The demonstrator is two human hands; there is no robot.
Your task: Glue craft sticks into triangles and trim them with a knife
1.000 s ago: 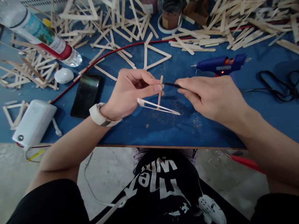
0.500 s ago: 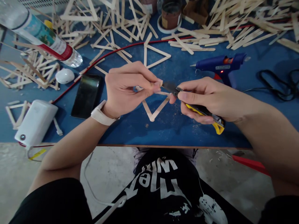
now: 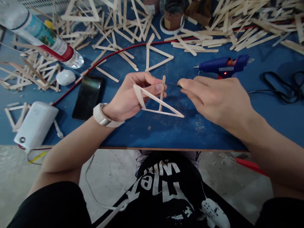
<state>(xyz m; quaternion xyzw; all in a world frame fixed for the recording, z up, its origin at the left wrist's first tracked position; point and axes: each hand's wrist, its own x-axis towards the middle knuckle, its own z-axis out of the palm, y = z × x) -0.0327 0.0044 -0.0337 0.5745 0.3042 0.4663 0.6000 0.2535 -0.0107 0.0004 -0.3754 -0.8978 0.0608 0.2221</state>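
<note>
My left hand (image 3: 129,96) is closed on a small triangular frame of craft sticks (image 3: 153,98), raised above the blue table (image 3: 175,133). One stick (image 3: 163,79) of the frame stands upright by my thumb and fingertips. Just to the right, my right hand (image 3: 218,98) is closed with its back turned up, holding the utility knife. Only the knife's thin dark blade (image 3: 174,85) shows, reaching toward the upright stick; the handle is hidden. Whether the blade touches the stick, I cannot tell. Behind my hands lies another craft-stick triangle (image 3: 158,57).
A blue glue gun (image 3: 224,67), its red light on, lies behind my right hand. Loose craft sticks (image 3: 194,41) crowd the back. Left are a phone (image 3: 87,98), a white power bank (image 3: 36,125), a white case (image 3: 66,77) and a bottle (image 3: 51,41). A red cable (image 3: 106,57) crosses the table.
The stick triangle has turned and now shows tilted in front of my left fingers. My right hand has rolled over, hiding the knife's yellow and black handle.
</note>
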